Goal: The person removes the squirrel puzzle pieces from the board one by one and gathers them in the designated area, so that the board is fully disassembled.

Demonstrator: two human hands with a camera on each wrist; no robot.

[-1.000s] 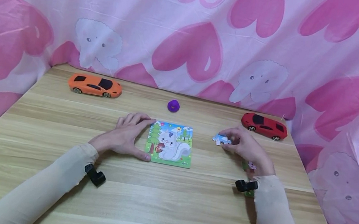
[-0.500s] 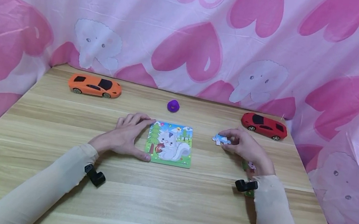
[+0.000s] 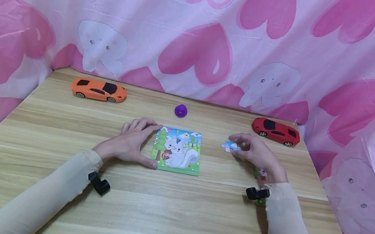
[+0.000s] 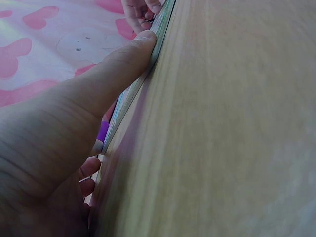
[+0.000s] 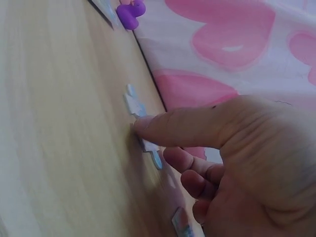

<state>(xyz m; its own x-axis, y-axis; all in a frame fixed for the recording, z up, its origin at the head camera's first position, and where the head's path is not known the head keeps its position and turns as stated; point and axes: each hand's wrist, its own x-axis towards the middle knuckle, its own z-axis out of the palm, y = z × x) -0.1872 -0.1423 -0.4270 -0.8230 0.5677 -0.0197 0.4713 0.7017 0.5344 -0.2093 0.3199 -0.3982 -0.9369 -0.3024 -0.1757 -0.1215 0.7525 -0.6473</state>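
Observation:
A square jigsaw puzzle [image 3: 177, 151] with a white squirrel picture lies flat on the wooden table. My left hand [image 3: 130, 141] spans its left side, thumb at the near corner and index finger at the far corner. In the left wrist view the thumb [image 4: 133, 54] lies along the puzzle's edge. To the right of the puzzle, my right hand [image 3: 258, 153] pinches a blue and white puzzle piece [image 3: 228, 146] between thumb and index finger. The right wrist view shows that piece [image 5: 132, 102] close over the tabletop, with the thumb covering its middle.
More puzzle pieces [image 3: 260, 202] lie partly hidden beneath my right wrist. A purple toy duck [image 3: 181, 110] sits behind the puzzle. An orange toy car [image 3: 99, 90] stands back left and a red toy car [image 3: 276, 132] back right. A pink heart-patterned curtain [image 3: 197, 50] borders the table.

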